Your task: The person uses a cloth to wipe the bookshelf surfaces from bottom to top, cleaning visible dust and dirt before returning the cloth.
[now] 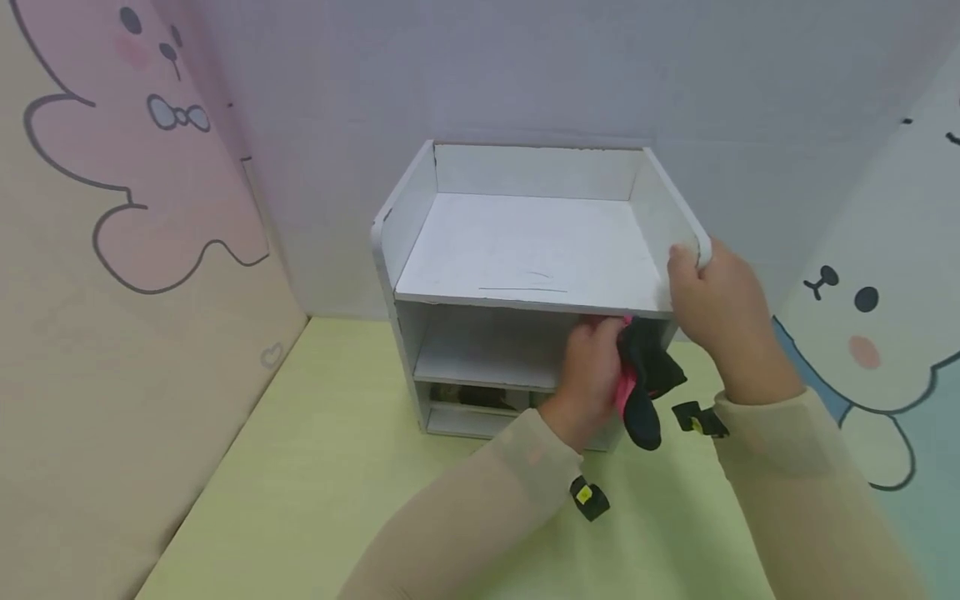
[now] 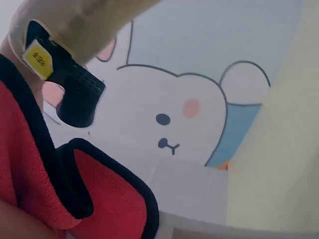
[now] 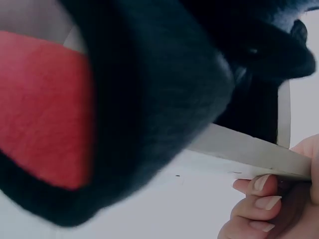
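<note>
A small white shelf unit (image 1: 525, 242) stands against the back wall, with a raised rim round its top and shelves below. My right hand (image 1: 723, 308) grips the front end of its right side panel; in the right wrist view the fingers (image 3: 259, 204) curl round the panel's edge. Just under the top board, at the right of the upper opening, my left hand (image 1: 592, 367) holds a cleaning cloth (image 1: 641, 375), red on one face and dark on the other. Its red face (image 2: 114, 194) with a black border fills the lower left of the left wrist view.
Inside the lower compartment lies something dark (image 1: 476, 396), mostly hidden by the shelf above. The unit stands on a pale yellow-green surface (image 1: 337, 467). Walls with cartoon animal drawings rise at the left (image 1: 135, 375) and right (image 1: 892, 358).
</note>
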The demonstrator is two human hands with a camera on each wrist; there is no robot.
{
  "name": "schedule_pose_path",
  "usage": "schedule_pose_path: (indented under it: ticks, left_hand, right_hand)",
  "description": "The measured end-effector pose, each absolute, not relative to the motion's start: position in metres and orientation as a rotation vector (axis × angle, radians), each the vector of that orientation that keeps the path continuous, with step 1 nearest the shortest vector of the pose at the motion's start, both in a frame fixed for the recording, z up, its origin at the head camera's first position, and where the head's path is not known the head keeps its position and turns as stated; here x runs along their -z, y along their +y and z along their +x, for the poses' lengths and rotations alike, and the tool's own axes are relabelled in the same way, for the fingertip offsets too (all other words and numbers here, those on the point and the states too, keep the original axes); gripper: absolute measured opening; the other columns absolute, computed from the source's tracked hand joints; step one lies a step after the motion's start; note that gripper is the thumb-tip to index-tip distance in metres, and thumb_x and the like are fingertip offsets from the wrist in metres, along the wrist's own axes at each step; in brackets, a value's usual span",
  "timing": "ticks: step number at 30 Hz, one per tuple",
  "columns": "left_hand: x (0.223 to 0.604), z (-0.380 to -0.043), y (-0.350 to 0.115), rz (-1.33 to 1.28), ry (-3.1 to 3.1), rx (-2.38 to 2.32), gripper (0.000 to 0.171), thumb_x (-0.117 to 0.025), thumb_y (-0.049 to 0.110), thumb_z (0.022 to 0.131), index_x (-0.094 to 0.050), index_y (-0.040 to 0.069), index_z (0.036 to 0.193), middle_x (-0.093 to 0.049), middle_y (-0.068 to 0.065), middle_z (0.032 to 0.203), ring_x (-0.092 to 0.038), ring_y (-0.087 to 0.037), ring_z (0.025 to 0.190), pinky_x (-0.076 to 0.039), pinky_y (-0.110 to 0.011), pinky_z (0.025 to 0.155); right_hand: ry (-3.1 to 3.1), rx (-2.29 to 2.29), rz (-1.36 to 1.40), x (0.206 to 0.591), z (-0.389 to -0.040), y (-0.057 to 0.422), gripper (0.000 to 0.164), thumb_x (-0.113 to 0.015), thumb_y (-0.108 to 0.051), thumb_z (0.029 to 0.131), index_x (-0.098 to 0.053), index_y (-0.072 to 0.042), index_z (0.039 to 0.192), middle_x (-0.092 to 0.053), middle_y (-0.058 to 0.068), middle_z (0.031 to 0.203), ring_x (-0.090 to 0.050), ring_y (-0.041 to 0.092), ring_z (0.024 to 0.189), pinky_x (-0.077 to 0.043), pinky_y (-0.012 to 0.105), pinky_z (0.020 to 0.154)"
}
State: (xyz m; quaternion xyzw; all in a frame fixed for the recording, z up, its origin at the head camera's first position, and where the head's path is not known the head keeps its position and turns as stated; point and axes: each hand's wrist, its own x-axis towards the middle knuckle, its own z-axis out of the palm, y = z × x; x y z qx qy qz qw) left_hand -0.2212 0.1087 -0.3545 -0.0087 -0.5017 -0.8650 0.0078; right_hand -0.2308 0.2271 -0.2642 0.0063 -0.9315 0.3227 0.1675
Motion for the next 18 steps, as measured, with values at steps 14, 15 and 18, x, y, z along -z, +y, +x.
schedule_pose_path:
  ticks: [14, 15, 18]
  left_hand:
    - [0.3569, -0.2201, 0.1071, -0.309, -2.097, 2.243, 0.016, -0.057, 0.031, 0.104, -0.057, 0.015, 0.107, -0.056, 0.002, 0.091, -0.059, -0.007, 0.082, -0.053, -0.023, 0.070]
    - [0.3569, -0.2201, 0.1068, -0.306, -2.105, 2.231, 0.016, -0.058, 0.031, 0.104, -0.057, 0.015, 0.107, -0.056, 0.002, 0.091, -0.059, -0.007, 0.081, -0.053, -0.023, 0.069]
    - [0.3584, -0.2222, 0.1083, -0.283, -2.089, 2.200, 0.018, -0.059, 0.028, 0.103, -0.058, 0.013, 0.113, -0.057, 0.004, 0.095, -0.058, -0.007, 0.086, -0.052, -0.024, 0.075]
  right_hand:
    - [-2.642, -0.914, 0.029, 0.2628, -0.2313, 0.2274, 0.067, -0.026, -0.046, 0.107, -0.049, 0.011, 0.134, -0.056, 0.035, 0.126, -0.053, 0.045, 0.096, -0.046, 0.061, 0.078]
    - [-2.645, -0.919, 0.023, 0.2628, -0.2314, 0.2267, 0.068, -0.026, -0.046, 0.107, -0.048, 0.011, 0.135, -0.056, 0.035, 0.127, -0.053, 0.045, 0.097, -0.046, 0.062, 0.079]
    - [-2.652, -0.923, 0.009, 0.2636, -0.2316, 0.2263, 0.069, -0.026, -0.047, 0.107, -0.047, 0.010, 0.138, -0.055, 0.035, 0.130, -0.053, 0.046, 0.099, -0.048, 0.063, 0.080]
